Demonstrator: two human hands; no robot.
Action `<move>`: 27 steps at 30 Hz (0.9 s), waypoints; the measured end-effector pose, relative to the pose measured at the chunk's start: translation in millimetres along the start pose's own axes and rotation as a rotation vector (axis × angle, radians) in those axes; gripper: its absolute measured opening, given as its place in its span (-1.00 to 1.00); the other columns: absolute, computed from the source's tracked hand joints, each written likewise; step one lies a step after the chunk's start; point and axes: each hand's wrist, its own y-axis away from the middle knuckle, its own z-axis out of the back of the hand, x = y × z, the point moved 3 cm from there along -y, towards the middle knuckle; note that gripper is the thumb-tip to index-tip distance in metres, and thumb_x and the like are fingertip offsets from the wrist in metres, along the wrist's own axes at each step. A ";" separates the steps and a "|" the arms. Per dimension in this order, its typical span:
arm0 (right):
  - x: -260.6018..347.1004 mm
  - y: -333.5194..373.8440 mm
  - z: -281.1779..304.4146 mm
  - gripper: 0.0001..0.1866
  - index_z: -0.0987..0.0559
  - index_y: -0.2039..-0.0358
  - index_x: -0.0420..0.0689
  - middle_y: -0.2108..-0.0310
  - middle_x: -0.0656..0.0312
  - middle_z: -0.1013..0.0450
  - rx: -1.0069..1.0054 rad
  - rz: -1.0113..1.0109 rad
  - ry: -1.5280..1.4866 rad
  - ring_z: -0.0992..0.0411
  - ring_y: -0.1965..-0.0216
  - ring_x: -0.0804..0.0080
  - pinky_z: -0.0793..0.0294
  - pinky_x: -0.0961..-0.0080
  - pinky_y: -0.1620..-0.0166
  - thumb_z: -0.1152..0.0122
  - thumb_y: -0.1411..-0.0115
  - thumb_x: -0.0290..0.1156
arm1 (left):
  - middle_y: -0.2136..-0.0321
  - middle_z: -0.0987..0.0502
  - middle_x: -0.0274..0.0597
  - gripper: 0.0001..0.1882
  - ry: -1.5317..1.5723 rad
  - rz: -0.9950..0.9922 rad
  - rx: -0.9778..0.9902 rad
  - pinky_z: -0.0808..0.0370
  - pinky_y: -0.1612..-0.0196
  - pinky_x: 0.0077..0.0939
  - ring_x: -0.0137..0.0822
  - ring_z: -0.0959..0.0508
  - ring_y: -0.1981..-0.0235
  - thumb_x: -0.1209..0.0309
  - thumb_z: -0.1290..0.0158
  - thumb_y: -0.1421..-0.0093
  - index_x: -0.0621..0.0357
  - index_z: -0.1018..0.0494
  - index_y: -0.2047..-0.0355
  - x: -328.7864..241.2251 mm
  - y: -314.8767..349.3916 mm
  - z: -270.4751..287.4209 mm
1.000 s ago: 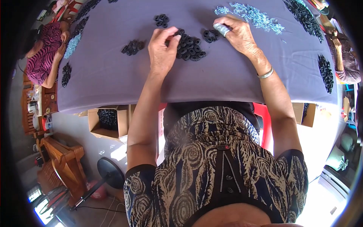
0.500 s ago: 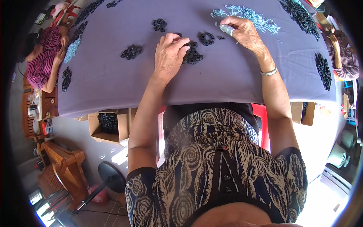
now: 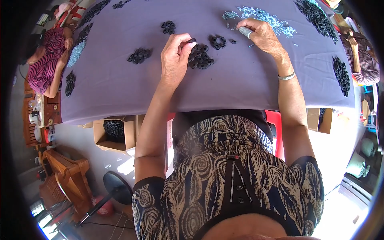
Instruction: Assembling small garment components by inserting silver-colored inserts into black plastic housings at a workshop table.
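I saw the left hand (image 3: 174,60) above the table (image 3: 224,88), forward of the near edge and a little left of its middle, with thumb and forefinger narrowed on a black piece (image 3: 192,40). The piece was short, so its long axis was hard to read from my end; it seemed to run crosswise, roughly along the near edge, and its free end pointed toward the right edge. It sat just beyond the top of the pile (image 3: 201,58) of black rings; I could not tell whether it touched it.

The right hand (image 3: 264,38) was farther from the near edge, its digits curled narrow, tips together and aimed left. One digit wore a silver wrap (image 3: 245,32), and a bracelet (image 3: 286,76) circled the wrist. I could not tell whether anything was pinched there. Right behind it the springs (image 3: 276,24) lay scattered toward the far side, their axes pointing every way, with a few strays close to the fingers.

Between the hands I had a ring cluster (image 3: 218,42) and, just right of it, a lone piece (image 3: 233,41). Left of the left hand lay a flat heap (image 3: 139,55), and beyond its knuckles a small group (image 3: 168,27). A dark heap (image 3: 341,76) lined the right edge.
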 end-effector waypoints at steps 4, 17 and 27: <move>-11.8 0.2 11.1 -0.85 -0.55 0.35 -0.22 0.49 0.39 -0.43 0.155 -0.051 -0.054 -0.35 0.43 0.69 -0.34 0.73 0.33 -0.10 -0.05 -0.67 | 0.43 -0.45 -0.23 -0.80 0.077 -0.014 -0.059 -0.42 0.35 -0.59 -0.43 -0.46 0.44 0.57 -0.13 -0.09 0.22 -0.46 0.24 6.3 0.7 0.0; -10.4 7.3 11.9 -0.93 -0.46 0.50 -0.20 0.53 0.39 -0.35 0.391 -0.089 0.128 -0.30 0.45 0.62 -0.31 0.62 0.39 -0.18 0.03 -0.54 | 0.35 -0.48 -0.34 -0.80 0.399 0.202 0.069 -0.39 0.32 -0.74 -0.58 -0.44 0.36 0.60 -0.10 -0.13 0.20 -0.52 0.20 -8.0 4.8 -5.3; 46.0 8.6 -24.9 -0.94 -0.48 0.36 -0.18 0.49 0.47 -0.36 0.240 0.091 -0.553 -0.29 0.40 0.74 -0.32 0.71 0.30 -0.17 -0.16 -0.50 | 0.36 -0.51 -0.27 -0.80 0.457 0.337 0.146 -0.38 0.43 -0.71 -0.55 -0.43 0.48 0.56 -0.06 -0.17 0.26 -0.50 0.17 -15.5 11.7 -20.4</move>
